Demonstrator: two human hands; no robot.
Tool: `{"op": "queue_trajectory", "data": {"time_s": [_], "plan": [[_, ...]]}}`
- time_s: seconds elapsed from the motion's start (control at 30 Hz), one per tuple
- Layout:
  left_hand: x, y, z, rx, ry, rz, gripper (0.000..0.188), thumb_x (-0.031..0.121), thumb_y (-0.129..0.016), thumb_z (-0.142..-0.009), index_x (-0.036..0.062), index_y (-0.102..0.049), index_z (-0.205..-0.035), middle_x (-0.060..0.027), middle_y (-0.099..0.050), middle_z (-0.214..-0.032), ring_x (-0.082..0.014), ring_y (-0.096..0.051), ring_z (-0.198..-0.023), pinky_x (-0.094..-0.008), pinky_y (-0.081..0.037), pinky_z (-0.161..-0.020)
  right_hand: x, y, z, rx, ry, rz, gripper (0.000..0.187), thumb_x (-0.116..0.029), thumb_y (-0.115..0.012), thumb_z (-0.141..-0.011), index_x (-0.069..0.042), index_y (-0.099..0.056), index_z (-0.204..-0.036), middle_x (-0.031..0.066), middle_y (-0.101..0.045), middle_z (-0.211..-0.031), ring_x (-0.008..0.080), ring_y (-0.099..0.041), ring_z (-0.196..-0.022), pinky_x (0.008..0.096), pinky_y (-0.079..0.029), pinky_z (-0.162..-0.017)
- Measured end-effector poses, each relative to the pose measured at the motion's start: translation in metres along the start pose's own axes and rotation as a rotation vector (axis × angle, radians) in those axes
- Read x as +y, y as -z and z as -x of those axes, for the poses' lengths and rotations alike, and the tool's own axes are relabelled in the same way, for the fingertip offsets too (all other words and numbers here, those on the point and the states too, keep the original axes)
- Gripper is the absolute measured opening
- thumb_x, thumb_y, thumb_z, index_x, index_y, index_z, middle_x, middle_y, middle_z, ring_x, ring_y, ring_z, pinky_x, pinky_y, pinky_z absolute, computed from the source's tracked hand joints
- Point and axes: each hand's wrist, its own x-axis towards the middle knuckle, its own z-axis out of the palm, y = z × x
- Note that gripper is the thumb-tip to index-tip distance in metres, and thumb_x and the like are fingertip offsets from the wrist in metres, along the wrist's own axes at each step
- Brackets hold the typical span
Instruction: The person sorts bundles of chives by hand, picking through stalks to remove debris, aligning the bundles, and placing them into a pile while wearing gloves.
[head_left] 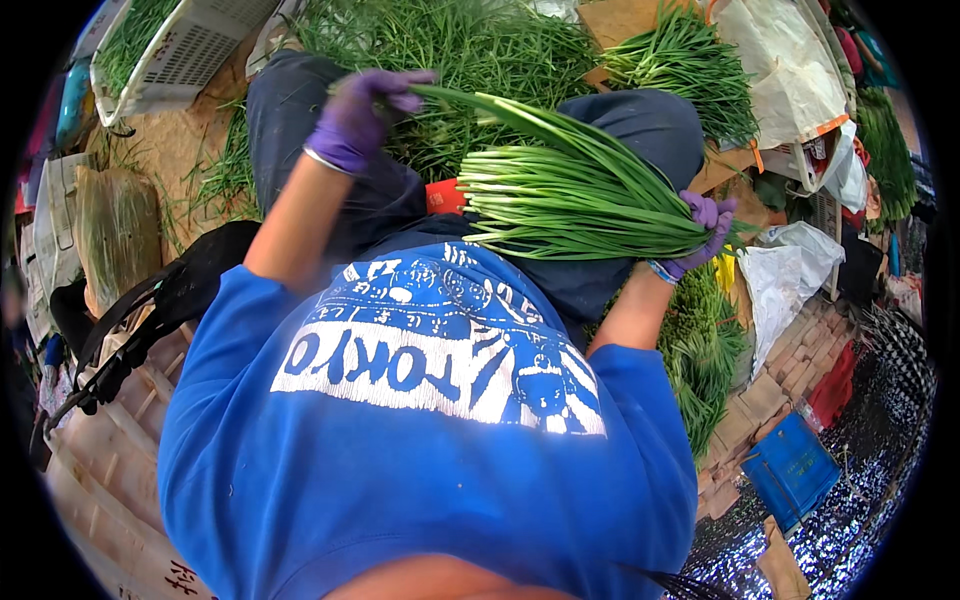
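A thick bunch of garlic chives (580, 200) with pale stem ends and green leaves lies across my lap. My right hand (703, 228), in a purple glove, wraps round its leafy end, stems pointing left. My left hand (358, 118), also purple-gloved, is raised over my left knee, slightly smeared by motion. Its fingertips pinch the end of a thin strand of chives (465, 98) that runs back into the top of the bunch. A red piece (446, 196) shows beside the stem ends.
Loose chives (460, 40) heap ahead of my legs; a neater pile (685, 75) lies at far right, more (695, 350) beside my right arm. A white crate (185, 60) stands far left, a white sack (785, 70) far right. A blue crate (792, 470) lies on wet ground.
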Motion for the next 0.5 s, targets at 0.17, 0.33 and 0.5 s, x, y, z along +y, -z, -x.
{"op": "queue_trajectory", "data": {"time_s": [0.17,0.33,0.5], "plan": [[0.073,-0.003,0.031,0.422,-0.575,-1.040,0.023,0.013,-0.053,-0.073,-0.0050,-0.061,-0.086,-0.0119,-0.062,-0.088,-0.0136,-0.056,-0.073,-0.0250,-0.045,-0.064,-0.001,-0.006,0.004,-0.039,-0.011,-0.134,0.023,-0.016,-0.040,-0.087,-0.009,-0.054,-0.103,-0.0056,-0.034,-0.058,0.0106,-0.036,-0.062,0.0263,-0.032,-0.070],[0.027,-0.032,0.014,0.121,0.221,-1.949,0.028,0.021,-0.060,-0.075,0.0009,-0.061,-0.093,-0.0142,-0.061,-0.090,-0.0178,-0.057,-0.077,-0.0269,-0.045,-0.070,-0.005,-0.002,0.001,-0.014,-0.005,-0.125,0.021,-0.016,-0.038,-0.087,-0.010,-0.055,-0.097,-0.0051,-0.034,-0.056,0.0107,-0.035,-0.062,0.0264,-0.031,-0.071],[-0.051,-0.050,-0.001,-0.171,0.161,-0.961,0.038,0.036,-0.062,-0.074,-0.0008,-0.063,-0.082,-0.0055,-0.061,-0.070,-0.0138,-0.055,-0.067,-0.0263,-0.043,-0.067,-0.004,-0.006,-0.001,-0.042,-0.048,-0.108,0.022,-0.017,-0.038,-0.087,-0.011,-0.055,-0.099,-0.0059,-0.033,-0.057,0.0107,-0.034,-0.061,0.0268,-0.031,-0.071]]}}
